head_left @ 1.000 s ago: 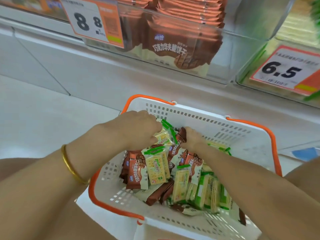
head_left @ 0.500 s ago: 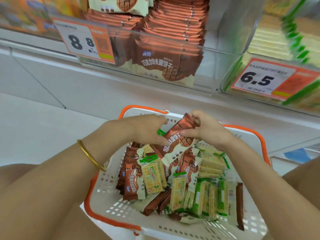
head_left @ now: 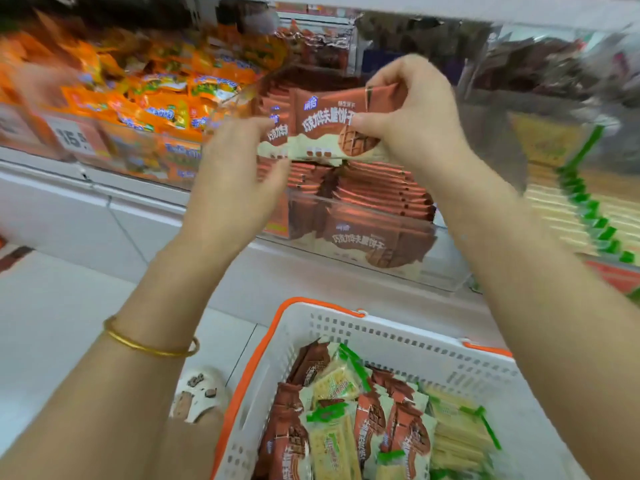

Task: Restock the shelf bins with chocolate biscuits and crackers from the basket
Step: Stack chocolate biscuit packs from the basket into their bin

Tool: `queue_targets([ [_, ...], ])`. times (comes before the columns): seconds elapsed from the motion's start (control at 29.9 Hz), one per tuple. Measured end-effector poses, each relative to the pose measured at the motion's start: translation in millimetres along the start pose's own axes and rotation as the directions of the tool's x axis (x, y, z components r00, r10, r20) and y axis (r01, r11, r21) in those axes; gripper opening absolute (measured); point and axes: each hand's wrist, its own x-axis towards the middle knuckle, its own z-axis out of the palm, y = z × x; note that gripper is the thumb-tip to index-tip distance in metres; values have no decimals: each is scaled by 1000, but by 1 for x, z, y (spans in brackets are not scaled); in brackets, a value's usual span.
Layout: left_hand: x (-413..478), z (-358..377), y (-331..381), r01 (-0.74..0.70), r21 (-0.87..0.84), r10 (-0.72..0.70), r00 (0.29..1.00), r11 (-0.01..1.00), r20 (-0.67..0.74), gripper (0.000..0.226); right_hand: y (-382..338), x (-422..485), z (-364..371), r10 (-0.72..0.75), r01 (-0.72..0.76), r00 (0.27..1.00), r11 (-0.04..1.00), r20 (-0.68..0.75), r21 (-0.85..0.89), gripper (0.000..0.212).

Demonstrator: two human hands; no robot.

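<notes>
Both my hands hold a small stack of brown chocolate biscuit packs (head_left: 322, 128) up in front of the shelf. My left hand (head_left: 239, 174) grips its left end and my right hand (head_left: 412, 116) pinches its right end. Just below and behind stands the clear shelf bin (head_left: 367, 216), stacked with the same brown packs. A bin of green-edged cracker packs (head_left: 588, 216) lies to the right. The white basket with orange handles (head_left: 408, 344) sits low in front, holding several brown biscuit packs and green cracker packs (head_left: 332, 441).
Orange snack bags (head_left: 145, 98) fill the shelf section on the left, with a price tag (head_left: 71, 136) below them. A sandalled foot (head_left: 199, 393) rests on the pale floor left of the basket. A white shelf ledge runs under the bins.
My hands rose out of the basket with brown biscuit packs and now hold them at the shelf bin. The view tilted upward, so the basket dropped to the bottom of the frame.
</notes>
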Motion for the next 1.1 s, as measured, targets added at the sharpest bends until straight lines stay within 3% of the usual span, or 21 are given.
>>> queue_targets([
  [0.1, -8, 12, -14, -16, 137, -2, 991, 990, 136, 44, 13, 31, 45, -3, 8, 998, 995, 55, -99, 36],
  [0.17, -9, 15, -14, -13, 164, -12, 988, 986, 154, 48, 18, 42, 67, -19, 49, 993, 967, 121, -250, 40],
  [0.27, -10, 17, -13, -26, 170, -1, 988, 985, 155, 52, 20, 48, 79, -40, 139, 981, 826, 189, -547, 52],
  [0.43, -9, 19, -10, -10, 171, -12, 992, 985, 129, 53, 18, 57, 81, -132, 178, 984, 794, 121, -581, 52],
  [0.63, -10, 22, -13, -32, 186, 10, 993, 982, 116, 55, 18, 55, 86, -162, 270, 962, 645, 218, -715, 59],
  [0.74, -11, 20, -12, -58, 130, 46, 995, 990, 87, 48, 11, 47, 73, -128, 220, 975, 668, 182, -711, 64],
  [0.8, -16, 14, -4, -142, 116, 141, 990, 983, 21, 36, 3, 30, 55, -157, 214, 977, 721, 145, -659, 54],
  [0.87, -24, 4, 10, -236, 139, 246, 968, 962, -59, 25, -5, -3, 28, -202, 223, 974, 823, 99, -523, 35],
  [0.94, -39, -2, 26, -305, 113, 312, 949, 946, -49, 20, -6, -51, 1, -211, 222, 975, 918, 68, -328, 24],
  [1.0, -60, 4, 36, -336, 48, 332, 940, 941, 76, 23, 11, -102, -12, -172, 187, 981, 961, 93, -202, 23],
  [1.07, -89, 20, 40, -313, 24, 290, 906, 950, 309, 31, 50, -146, -10, -25, 84, 970, 967, 242, -239, 22],
  [1.1, -104, 29, 41, -304, 35, 256, 854, 952, 453, 37, 74, -163, -5, 86, 27, 934, 951, 347, -308, 19],
])
